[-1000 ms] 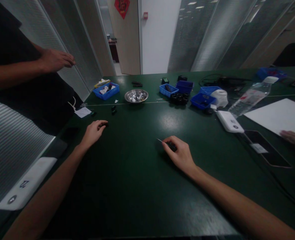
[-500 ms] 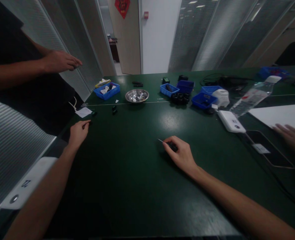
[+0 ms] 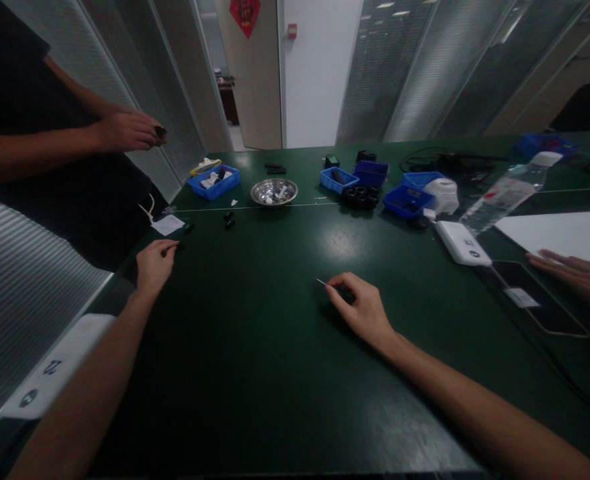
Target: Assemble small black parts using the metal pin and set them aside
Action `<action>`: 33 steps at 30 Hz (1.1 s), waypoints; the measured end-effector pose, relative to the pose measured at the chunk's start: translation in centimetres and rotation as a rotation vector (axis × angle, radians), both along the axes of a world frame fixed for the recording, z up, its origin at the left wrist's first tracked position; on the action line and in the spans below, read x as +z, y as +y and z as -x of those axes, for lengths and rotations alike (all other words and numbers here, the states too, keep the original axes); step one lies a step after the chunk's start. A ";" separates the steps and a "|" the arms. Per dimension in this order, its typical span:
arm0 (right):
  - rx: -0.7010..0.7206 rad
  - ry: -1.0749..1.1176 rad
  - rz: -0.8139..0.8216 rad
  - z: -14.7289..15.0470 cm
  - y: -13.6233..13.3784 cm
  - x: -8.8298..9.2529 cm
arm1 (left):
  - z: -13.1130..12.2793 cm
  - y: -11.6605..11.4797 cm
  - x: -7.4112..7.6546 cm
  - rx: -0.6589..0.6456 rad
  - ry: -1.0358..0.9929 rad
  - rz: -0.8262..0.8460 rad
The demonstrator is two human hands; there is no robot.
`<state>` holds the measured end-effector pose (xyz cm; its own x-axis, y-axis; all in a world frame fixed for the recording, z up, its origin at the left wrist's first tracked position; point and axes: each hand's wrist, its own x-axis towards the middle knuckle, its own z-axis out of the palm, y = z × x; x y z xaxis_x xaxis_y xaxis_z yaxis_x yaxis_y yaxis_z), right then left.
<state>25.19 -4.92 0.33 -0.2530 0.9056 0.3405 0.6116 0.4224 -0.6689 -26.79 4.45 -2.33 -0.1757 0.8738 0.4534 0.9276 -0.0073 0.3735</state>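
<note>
My left hand [image 3: 155, 267] rests near the table's left edge, thumb and fingers pinched on a small dark piece [image 3: 165, 253] that is mostly hidden. Just beyond those fingertips lie a small dark part [image 3: 189, 228] and a white slip of paper [image 3: 167, 225]. In the middle of the table, my right hand [image 3: 362, 305] is closed round the black handle of a thin screwdriver [image 3: 321, 281]. Its slim metal shaft points left and away from me. Two small black parts [image 3: 229, 223] lie between my hands, farther back.
Farther back are a metal bowl [image 3: 255, 200] of small parts, a blue tray [image 3: 215, 194] and several blue bins [image 3: 397, 207]. To the right are a bottle [image 3: 499, 198], a white power bank [image 3: 462, 243], a phone [image 3: 549, 310] and another person's hand [image 3: 577, 275]. A co-worker's hands [image 3: 125, 130] hover left.
My left hand has shifted slightly left; my right hand stays put. The left co-worker's hands have turned, and a dark item shows in them. The hand at the right has slid left.
</note>
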 end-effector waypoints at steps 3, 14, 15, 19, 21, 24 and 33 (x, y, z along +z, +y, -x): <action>-0.005 0.003 -0.001 0.1 0.1 -0.1 | 0.0 0.1 -0.2 -0.002 -0.013 -0.049; -0.003 0.003 0.004 0.0 0.1 -0.2 | 0.5 0.7 -0.1 0.070 -0.050 0.039; -0.002 0.003 0.002 0.0 0.1 -0.2 | 0.4 0.8 0.0 0.074 -0.051 0.046; 0.000 0.004 -0.006 0.0 0.1 -0.1 | 0.3 0.9 -0.1 0.076 -0.035 0.076; 0.001 0.005 -0.010 0.0 0.1 -0.1 | 0.4 0.8 -0.1 0.065 -0.005 0.102; 0.004 0.008 -0.004 0.0 0.0 0.0 | 0.6 0.9 0.0 0.008 0.078 0.129; 0.004 0.011 0.005 0.0 0.1 -0.3 | 0.7 1.7 0.7 -0.160 0.187 0.208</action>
